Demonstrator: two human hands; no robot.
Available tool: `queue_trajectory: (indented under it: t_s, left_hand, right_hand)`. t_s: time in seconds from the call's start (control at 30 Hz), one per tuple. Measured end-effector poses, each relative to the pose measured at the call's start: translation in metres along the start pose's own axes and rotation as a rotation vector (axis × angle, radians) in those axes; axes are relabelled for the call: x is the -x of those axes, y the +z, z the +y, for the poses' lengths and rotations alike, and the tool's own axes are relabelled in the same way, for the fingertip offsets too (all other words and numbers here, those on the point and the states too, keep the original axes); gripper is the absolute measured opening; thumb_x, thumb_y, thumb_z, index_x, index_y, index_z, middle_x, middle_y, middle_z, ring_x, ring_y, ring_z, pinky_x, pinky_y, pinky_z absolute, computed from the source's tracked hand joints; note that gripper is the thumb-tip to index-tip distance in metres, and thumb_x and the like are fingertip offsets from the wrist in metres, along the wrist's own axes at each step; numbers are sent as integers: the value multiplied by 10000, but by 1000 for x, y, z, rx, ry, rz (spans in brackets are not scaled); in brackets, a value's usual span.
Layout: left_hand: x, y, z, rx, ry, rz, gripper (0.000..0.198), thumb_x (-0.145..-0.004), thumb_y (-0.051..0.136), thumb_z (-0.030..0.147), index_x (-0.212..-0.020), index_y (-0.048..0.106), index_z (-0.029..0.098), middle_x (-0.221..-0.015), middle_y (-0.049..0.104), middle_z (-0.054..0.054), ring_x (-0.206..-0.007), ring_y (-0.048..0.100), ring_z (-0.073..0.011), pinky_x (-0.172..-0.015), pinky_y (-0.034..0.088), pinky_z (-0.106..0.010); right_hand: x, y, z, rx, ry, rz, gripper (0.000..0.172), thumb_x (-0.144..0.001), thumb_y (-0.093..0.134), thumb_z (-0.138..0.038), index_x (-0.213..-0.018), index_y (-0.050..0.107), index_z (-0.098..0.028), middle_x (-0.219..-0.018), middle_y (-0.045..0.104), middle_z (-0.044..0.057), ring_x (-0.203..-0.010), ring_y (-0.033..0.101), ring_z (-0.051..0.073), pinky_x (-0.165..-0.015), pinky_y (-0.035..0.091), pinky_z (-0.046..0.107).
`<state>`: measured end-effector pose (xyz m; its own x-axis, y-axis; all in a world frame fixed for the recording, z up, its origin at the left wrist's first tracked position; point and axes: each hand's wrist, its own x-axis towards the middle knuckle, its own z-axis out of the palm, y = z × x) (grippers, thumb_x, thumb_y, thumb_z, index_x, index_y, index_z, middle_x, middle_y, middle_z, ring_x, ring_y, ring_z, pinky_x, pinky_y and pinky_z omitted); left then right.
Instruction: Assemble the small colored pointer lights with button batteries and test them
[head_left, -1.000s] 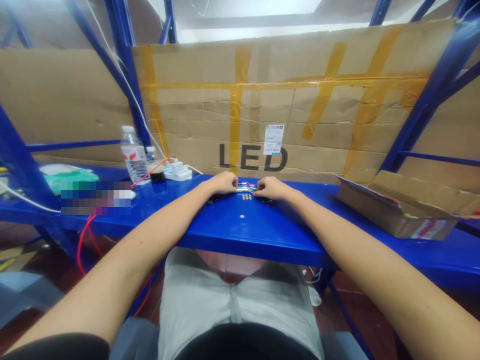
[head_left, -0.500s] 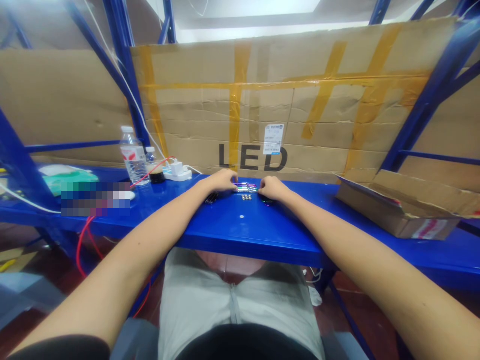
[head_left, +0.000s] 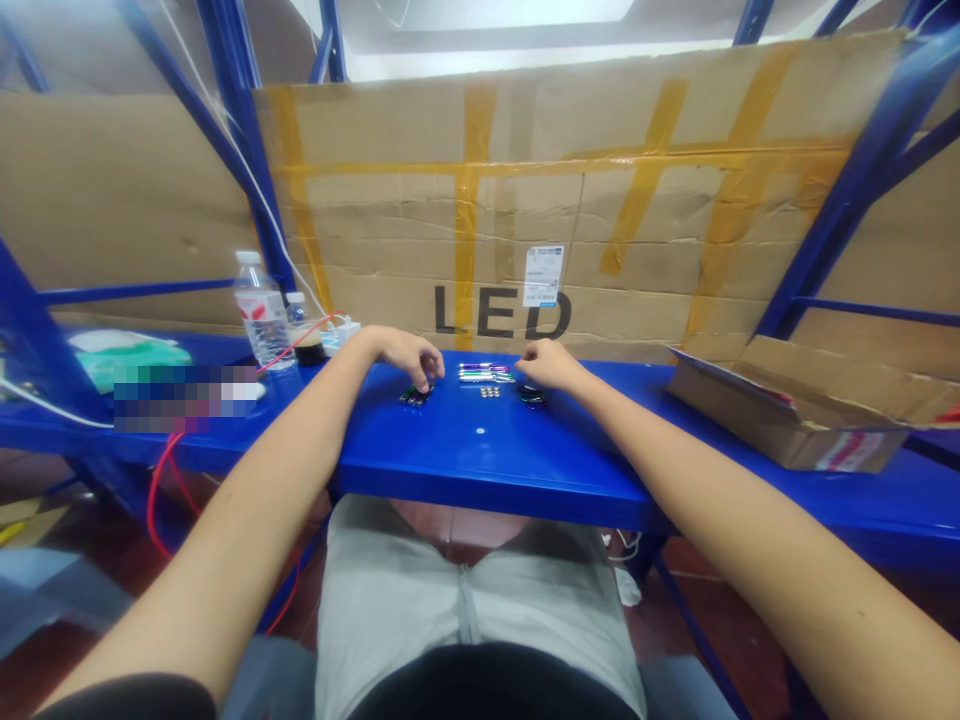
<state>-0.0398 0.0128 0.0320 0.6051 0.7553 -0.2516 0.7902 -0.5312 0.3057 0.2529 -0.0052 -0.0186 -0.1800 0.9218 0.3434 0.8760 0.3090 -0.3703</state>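
Observation:
On the blue table lies a row of shiny coloured pen-like sticks (head_left: pixel 484 374), with several small metallic pieces (head_left: pixel 490 393) just in front of them. My left hand (head_left: pixel 412 358) is over a small group of dark pieces (head_left: pixel 414 397) on the left, its fingers apart and curved downward. To the right of the sticks, my right hand (head_left: pixel 547 364) has its fingers pressed together above a dark pile (head_left: pixel 532 397). What my right fingers hold, if anything, is too small to make out.
An open cardboard box (head_left: pixel 795 415) stands at the right. Two bottles (head_left: pixel 262 315) and a white power adapter (head_left: pixel 341 333) are at the left, near red cables. A large cardboard sheet (head_left: pixel 390 240) rises behind the blue table (head_left: pixel 487 465).
My left hand has moved left, away from the sticks to the dark pieces. My right hand has lifted slightly, showing more of the dark pile beneath it.

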Motion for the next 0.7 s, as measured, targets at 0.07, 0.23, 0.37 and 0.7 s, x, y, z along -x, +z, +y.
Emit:
queue_trajectory:
  t_s: [0.07,0.23,0.37,0.7]
  left_hand:
    - [0,0,2,1,11,5,539,-539,797,351,-1052,704,214,-1080,729,-40,-987,626,-197,-804,451,-220]
    - [-1,1,5,53,-1,-44,493,-521,794,300,-995,701,205,-995,724,-34,-910,634,-194,-767,462,-235]
    - [-2,3,6,65,-16,-38,478,-525,788,296,-982,690,199,-969,715,-37,-892,640,-198,-744,470,-239]
    - [-7,7,7,55,-30,24,466,-546,777,302,-991,696,192,-984,730,-48,-899,649,-206,-760,466,-256]
  right_hand:
    - [0,1,0,6,-9,-4,128,-807,610,-226,-772,701,-144,-829,734,107,-747,641,199,-630,422,263]
    - [0,1,-1,7,-16,-18,134,-818,613,-226,-786,710,-139,-842,737,113,-769,644,204,-645,427,269]
    - [0,1,0,-5,-8,-25,127,-813,613,-219,-785,706,-137,-822,730,109,-756,638,202,-639,425,274]
    - [3,0,-3,-23,-4,-35,109,-797,618,-205,-759,697,-141,-811,726,106,-725,623,189,-613,411,272]
